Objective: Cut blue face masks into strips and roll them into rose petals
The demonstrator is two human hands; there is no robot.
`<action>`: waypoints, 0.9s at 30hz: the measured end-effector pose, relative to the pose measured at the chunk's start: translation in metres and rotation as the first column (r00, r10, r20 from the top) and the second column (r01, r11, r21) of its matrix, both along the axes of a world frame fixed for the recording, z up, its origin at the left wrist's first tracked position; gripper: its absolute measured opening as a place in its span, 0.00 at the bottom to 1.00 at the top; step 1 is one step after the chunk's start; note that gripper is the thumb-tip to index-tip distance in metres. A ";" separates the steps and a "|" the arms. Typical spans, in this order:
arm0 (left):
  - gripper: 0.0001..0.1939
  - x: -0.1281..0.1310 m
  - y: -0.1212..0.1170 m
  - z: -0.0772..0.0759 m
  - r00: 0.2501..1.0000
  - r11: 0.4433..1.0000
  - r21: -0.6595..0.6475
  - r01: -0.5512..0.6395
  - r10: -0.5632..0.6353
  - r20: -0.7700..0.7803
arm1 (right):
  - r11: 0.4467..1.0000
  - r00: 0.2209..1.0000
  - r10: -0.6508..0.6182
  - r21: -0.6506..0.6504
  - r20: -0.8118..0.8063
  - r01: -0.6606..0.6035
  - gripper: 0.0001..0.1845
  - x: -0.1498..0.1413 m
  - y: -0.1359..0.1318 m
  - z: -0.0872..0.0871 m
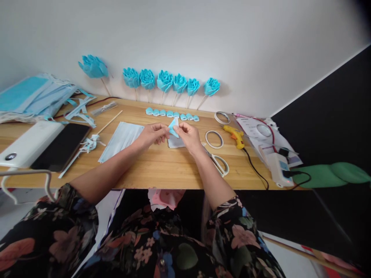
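Observation:
Between my two hands is a small folded piece of blue and white mask fabric (pixel 174 126). My left hand (pixel 153 135) pinches its left side, and my right hand (pixel 188 136) pinches its right side with the thumb across the front. Under the hands lies a pale fabric piece (pixel 175 143), partly covered by my fingers. Behind them runs a row of small folded blue petals (pixel 169 114). A flat face mask (pixel 123 138) lies beside my left forearm. White-handled scissors (pixel 220 165) rest by my right wrist, their blades partly hidden beneath it.
Several blue fabric flowers on sticks (pixel 164 81) lean on the wall. At right are tape rolls (pixel 214 139), a yellow glue gun (pixel 236 136) with its cord, and a power strip (pixel 278 170). A mask stack (pixel 31 96), phone (pixel 62 146) and white power bank (pixel 27 144) lie left.

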State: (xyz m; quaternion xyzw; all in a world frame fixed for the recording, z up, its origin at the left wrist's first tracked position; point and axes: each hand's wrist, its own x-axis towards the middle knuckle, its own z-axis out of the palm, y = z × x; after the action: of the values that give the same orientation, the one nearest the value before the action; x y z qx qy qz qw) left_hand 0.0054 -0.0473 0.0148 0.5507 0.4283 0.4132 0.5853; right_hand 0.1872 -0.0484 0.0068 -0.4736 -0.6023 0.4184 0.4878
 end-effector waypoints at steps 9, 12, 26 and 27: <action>0.21 -0.001 0.000 0.000 1.000 0.999 0.033 0.003 -0.003 -0.013 | 0.997 0.998 -0.015 0.070 0.060 0.011 0.22 -0.002 -0.001 0.000; 0.24 0.000 0.000 0.000 0.999 0.999 0.040 0.023 -0.022 -0.024 | 0.997 0.997 -0.005 0.077 0.074 -0.001 0.22 -0.004 -0.002 -0.001; 0.23 0.000 -0.002 0.001 1.000 0.996 0.087 0.008 -0.006 -0.019 | 0.996 0.994 0.085 -0.015 -0.066 -0.086 0.28 0.001 0.001 0.000; 0.23 0.000 -0.002 0.001 1.000 0.996 0.084 0.004 -0.002 -0.015 | 0.996 0.995 0.087 -0.007 -0.045 -0.088 0.26 0.001 0.001 0.000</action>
State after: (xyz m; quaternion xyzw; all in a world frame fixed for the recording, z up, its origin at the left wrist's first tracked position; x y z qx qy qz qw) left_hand 0.0052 -0.0495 0.0156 0.5787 0.4141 0.4258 0.5588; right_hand 0.1884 -0.0479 0.0067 -0.4395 -0.6096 0.4525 0.4801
